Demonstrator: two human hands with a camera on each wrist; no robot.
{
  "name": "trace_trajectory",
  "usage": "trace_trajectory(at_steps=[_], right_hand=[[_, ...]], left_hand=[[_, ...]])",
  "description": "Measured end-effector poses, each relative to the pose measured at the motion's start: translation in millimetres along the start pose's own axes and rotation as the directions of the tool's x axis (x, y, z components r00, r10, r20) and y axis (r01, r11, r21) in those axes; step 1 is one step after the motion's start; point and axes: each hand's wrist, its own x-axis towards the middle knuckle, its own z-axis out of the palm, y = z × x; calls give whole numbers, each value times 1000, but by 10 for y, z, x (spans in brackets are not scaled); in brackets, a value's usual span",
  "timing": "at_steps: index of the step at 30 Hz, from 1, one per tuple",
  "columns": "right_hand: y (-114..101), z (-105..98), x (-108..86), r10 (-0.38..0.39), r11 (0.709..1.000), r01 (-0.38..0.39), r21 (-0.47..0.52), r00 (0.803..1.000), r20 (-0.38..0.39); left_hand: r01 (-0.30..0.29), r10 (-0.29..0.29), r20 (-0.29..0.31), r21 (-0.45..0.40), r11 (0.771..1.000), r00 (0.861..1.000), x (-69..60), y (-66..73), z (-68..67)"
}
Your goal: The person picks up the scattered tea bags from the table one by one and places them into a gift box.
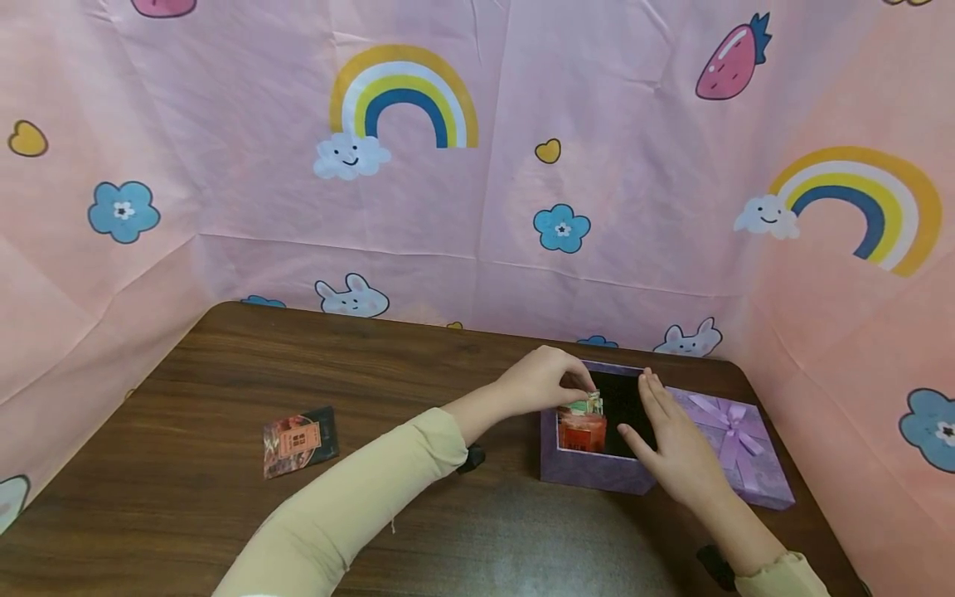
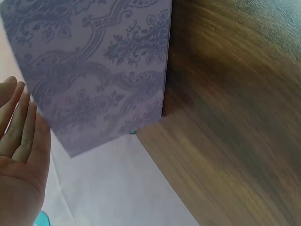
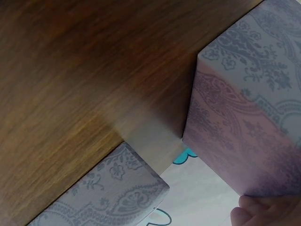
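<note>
A purple patterned gift box (image 1: 597, 473) stands lidless on the table, its inside dark. At its left end a red packet (image 1: 583, 433) stands upright, with a small green-and-white packet (image 1: 594, 403) behind it. My left hand (image 1: 543, 381) reaches over the box's left rim, thumb and fingertips pinching the green-and-white packet's top edge. With fingers straight, my right hand (image 1: 675, 448) rests on the box's right rim. The left wrist view has the left palm (image 2: 21, 174) beside the box wall; the packets are hidden there. Only right fingertips (image 3: 244, 217) show in the right wrist view.
Right of the box lies its purple lid (image 1: 734, 439) with a ribbon bow. A dark red and black packet (image 1: 300, 442) lies flat on the wooden table (image 1: 418, 531) at the left. Patterned pink cloth (image 1: 477, 199) hangs along the back and both sides.
</note>
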Motion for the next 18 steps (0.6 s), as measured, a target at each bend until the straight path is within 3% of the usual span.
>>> trace_trajectory(at_steps=[7, 11, 18], right_hand=[[2, 8, -6, 3, 1000, -3, -2, 1000, 1], [7, 9, -11, -1, 1000, 1, -5, 1000, 0], [5, 9, -10, -8, 1000, 8, -5, 1000, -9]], left_hand=[[52, -53, -82, -9, 999, 995, -164, -66, -176], [93, -98, -129, -44, 995, 987, -285, -131, -298], [114, -118, -210, -33, 993, 971, -545, -276, -532]])
